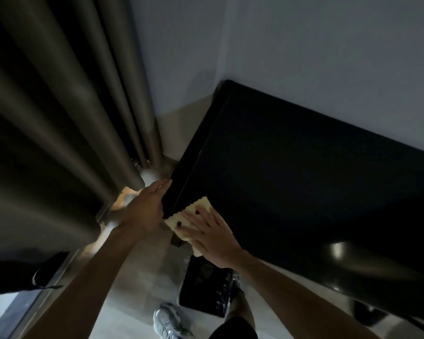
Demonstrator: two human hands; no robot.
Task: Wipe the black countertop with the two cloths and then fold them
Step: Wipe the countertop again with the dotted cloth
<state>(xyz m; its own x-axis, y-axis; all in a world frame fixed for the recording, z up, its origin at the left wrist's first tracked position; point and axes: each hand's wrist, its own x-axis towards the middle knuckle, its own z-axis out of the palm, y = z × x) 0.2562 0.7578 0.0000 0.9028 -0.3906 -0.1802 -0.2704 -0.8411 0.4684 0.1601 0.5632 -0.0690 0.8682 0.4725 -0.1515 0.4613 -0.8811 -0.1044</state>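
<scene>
A pale yellow cloth [198, 208] with a scalloped edge lies on the near left corner of the black countertop [291, 172]. My right hand [213, 238] presses flat on it, fingers spread. My left hand [146, 206] rests against the countertop's left end, fingers extended along the edge, holding nothing that I can see. Part of the cloth hangs past the corner under my right palm. A second cloth is not visible.
Heavy dark curtains [59, 118] hang at the left, close to the counter's end. A grey wall [304, 45] runs behind the counter. On the floor below sit a black box [203, 287] and my grey shoe [169, 321]. A glossy dark object [340, 253] sits on the counter's near right.
</scene>
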